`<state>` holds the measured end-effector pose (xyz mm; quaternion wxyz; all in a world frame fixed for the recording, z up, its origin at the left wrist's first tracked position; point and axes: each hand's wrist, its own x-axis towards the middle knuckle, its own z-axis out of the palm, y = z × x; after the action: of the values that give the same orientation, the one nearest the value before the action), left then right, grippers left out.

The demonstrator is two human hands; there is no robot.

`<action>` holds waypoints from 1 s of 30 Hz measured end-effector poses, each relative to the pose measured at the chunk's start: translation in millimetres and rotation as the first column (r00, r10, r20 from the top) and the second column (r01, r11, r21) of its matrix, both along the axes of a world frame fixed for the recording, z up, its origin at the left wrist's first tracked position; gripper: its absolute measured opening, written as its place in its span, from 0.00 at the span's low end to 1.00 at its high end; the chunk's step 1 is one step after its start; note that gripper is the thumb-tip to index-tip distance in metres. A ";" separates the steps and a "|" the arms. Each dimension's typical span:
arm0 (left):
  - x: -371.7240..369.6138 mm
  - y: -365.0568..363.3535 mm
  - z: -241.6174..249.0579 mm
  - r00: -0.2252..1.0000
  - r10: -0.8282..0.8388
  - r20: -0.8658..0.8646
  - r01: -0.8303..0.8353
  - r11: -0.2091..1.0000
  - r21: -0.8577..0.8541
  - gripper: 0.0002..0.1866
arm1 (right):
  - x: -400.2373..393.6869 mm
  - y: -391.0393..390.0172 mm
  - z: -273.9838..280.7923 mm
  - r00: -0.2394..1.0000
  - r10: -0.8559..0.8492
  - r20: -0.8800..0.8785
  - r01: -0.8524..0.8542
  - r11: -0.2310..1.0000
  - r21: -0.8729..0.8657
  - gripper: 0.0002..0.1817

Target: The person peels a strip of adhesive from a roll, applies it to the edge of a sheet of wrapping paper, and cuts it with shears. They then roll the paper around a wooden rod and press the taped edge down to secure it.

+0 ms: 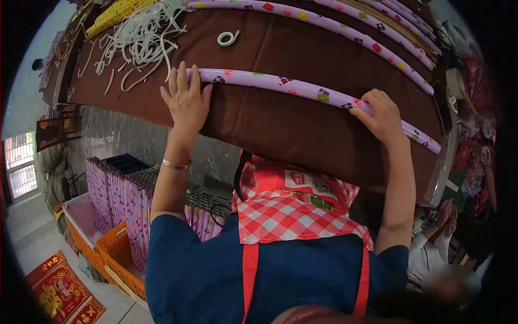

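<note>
A long, thin roll of purple wrapping paper (280,83) printed with coloured gifts lies across the brown-covered table (302,140). My left hand (187,102) rests over its left end, fingers spread and stretched out. Towards the right end, my right hand (384,116) curls round the roll, thumb on the near side and fingers over the top. Beyond my left hand is a tangled heap of white strips (143,40). A small coil of white tape (227,38) sits on the cloth behind the roll.
More purple rolls (329,24) lie along the table's far side, with a yellow bundle (116,16) at far left. Below left, purple printed sheets (116,189) hang beside an orange crate (116,270). Another person (431,254) is at lower right, beyond the table's end.
</note>
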<state>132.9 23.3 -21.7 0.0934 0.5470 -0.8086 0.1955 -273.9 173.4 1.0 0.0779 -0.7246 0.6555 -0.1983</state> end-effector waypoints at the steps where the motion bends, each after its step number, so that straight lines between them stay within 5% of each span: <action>1: -2.4 3.3 -0.5 0.995 -0.100 -0.019 0.100 0.995 -0.023 0.28 | 0.0 -0.3 0.1 1.000 0.001 -0.006 -0.001 1.000 0.000 0.23; 5: -24.9 15.9 -0.5 0.914 -0.372 -0.160 0.364 0.928 -0.080 0.24 | -0.7 -0.9 -1.9 1.000 0.003 -0.001 -0.003 1.000 0.000 0.23; 12: -30.2 12.4 -1.2 0.849 -0.472 -0.237 0.460 0.882 -0.107 0.19 | -1.2 0.4 -2.3 1.000 -0.010 -0.013 0.010 1.000 0.009 0.23; 19: -32.4 11.5 4.2 0.815 -0.480 -0.324 0.477 0.874 -0.094 0.17 | -1.8 -0.3 -3.6 1.000 -0.004 -0.003 0.004 1.000 0.002 0.22; 21: -35.7 10.0 9.1 0.891 -0.411 -0.192 0.414 0.910 -0.027 0.16 | -2.8 -0.4 -4.8 1.000 -0.002 -0.008 0.002 1.000 0.010 0.22; 30: -26.1 6.8 7.9 0.840 -0.497 -0.218 0.497 0.866 -0.060 0.17 | -1.1 0.0 -1.6 0.999 -0.028 -0.016 0.028 0.999 0.039 0.23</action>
<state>106.8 30.1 -13.7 0.2326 0.3374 -0.9065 0.1018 -275.0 173.3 -0.6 0.0844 -0.7151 0.6699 -0.1810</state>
